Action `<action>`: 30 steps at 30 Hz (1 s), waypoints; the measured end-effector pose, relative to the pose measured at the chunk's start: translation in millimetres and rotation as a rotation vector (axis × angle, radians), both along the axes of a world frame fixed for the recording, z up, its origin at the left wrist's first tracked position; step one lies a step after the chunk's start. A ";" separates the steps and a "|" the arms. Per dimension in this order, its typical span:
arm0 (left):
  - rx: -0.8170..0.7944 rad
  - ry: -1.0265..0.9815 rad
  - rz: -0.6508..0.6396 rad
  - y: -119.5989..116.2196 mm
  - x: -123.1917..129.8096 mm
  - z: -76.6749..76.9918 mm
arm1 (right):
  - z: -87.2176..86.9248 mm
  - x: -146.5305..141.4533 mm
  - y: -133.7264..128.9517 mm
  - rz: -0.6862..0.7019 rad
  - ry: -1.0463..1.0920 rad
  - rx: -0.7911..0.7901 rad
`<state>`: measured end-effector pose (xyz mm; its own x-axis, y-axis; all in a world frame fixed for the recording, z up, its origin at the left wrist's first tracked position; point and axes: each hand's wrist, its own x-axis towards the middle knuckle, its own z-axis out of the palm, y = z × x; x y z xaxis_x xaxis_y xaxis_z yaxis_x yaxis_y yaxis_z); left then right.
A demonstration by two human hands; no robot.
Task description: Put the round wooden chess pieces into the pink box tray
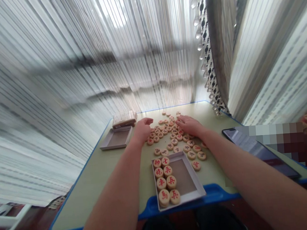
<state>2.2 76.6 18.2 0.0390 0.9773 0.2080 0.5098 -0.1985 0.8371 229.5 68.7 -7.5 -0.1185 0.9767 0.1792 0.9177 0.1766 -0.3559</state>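
Many round wooden Chinese chess pieces (pixel 174 141) with red or black characters lie loose across the table. My left hand (pixel 143 129) is at the left edge of this spread, its fingers pointing right and partly bent, with nothing visible in them. Flat over pieces on the right side lies my right hand (pixel 188 125), fingers stretched out and touching or just above them. Close to me, a shallow cardboard box (pixel 186 174) holds two columns of red-marked pieces (pixel 171 181) along its left side. The right part of that box shows its bare bottom.
A second shallow box part (pixel 117 138) sits at the far left, with a wrapped flat bundle (pixel 124 118) behind it. On the right lies a dark phone or tablet (pixel 261 153). The table (pixel 95 189) has a blue rim, and string curtains (pixel 138 53) hang beyond it.
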 end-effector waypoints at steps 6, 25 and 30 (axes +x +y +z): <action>-0.145 -0.008 0.106 -1.8 -13.9 7.0 | -1.3 5.0 2.5 0.001 -0.007 0.088; -0.125 0.609 0.136 -22.6 -17.4 25.0 | 6.1 6.8 -5.8 -0.040 -0.182 0.129; -0.139 0.731 0.073 -21.8 -13.8 19.7 | 2.0 7.1 -7.3 -0.126 -0.029 0.188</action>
